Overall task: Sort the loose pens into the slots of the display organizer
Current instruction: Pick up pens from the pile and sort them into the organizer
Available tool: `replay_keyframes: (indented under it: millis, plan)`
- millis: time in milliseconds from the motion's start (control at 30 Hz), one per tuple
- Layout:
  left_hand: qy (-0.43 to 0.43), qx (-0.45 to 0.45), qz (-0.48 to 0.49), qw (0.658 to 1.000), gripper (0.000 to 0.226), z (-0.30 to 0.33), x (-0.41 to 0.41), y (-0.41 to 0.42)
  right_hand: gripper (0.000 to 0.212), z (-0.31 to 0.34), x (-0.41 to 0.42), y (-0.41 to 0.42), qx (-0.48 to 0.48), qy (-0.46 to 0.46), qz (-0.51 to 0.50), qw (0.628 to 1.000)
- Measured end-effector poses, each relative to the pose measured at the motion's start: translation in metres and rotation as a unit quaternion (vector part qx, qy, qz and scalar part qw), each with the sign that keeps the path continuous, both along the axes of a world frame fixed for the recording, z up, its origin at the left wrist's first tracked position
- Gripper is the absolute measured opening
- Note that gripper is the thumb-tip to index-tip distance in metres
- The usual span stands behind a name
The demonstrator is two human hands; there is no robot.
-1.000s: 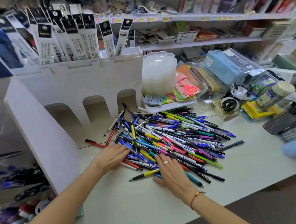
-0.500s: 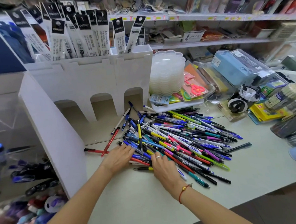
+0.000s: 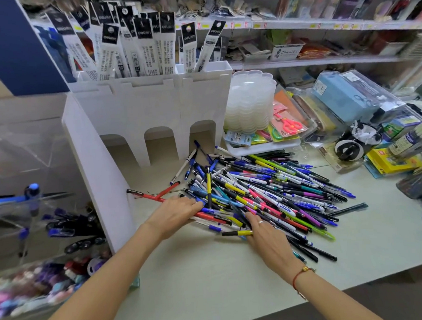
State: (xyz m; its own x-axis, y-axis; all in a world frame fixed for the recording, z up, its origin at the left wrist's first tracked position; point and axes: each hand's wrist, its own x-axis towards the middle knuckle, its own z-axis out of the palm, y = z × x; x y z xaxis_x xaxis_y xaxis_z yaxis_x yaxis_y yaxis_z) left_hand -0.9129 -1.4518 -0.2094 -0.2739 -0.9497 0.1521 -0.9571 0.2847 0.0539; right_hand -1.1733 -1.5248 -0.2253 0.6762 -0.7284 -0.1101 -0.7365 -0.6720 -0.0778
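Observation:
A big heap of loose pens (image 3: 268,191) in blue, black, yellow, pink and green lies on the pale counter (image 3: 199,278). Behind it stands a white display organizer (image 3: 153,109) with three arched openings at the bottom and packaged refills in its top slots. My left hand (image 3: 176,214) rests flat on the heap's left edge, fingers over red and blue pens. My right hand (image 3: 267,237) lies on the heap's near side, fingers spread among the pens, a yellow-and-black pen (image 3: 235,233) by the thumb. Neither hand visibly grips a pen.
A stack of clear plastic trays (image 3: 251,101) and packaged scissors (image 3: 288,125) stand right of the organizer. Boxes and packets crowd the far right. A clear bin of pens and erasers (image 3: 38,242) sits at the left. Shelves run along the back.
The view has shifted, so the scene sits further right in frame. Both hands stay on the heap; the right hand has slid slightly into the pens and the yellow-and-black pen has shifted.

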Motion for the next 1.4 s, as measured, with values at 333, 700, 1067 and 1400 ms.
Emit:
replay_keyframes:
  millis: [333,700,1067,1400]
  plan:
    - [0.067,-0.085,0.141,0.984,0.035,0.028,-0.026,-0.008,0.07,0.027,-0.008,0.0,0.036,-0.176,-0.133,0.975]
    - [0.753,0.276,0.171,0.572,0.025,0.099,-0.056,-0.025,0.032,0.087,0.038,-0.04,0.443,-0.463,-0.273,0.718]
    - [0.841,0.301,0.202,0.401,0.022,0.072,-0.054,-0.004,0.031,0.114,0.09,-0.042,0.407,-0.465,-0.256,0.744]
    - [0.958,0.0,0.259,0.127,0.026,0.052,-0.057,-0.005,0.029,0.093,0.049,0.021,0.5,-0.261,-0.185,0.804]
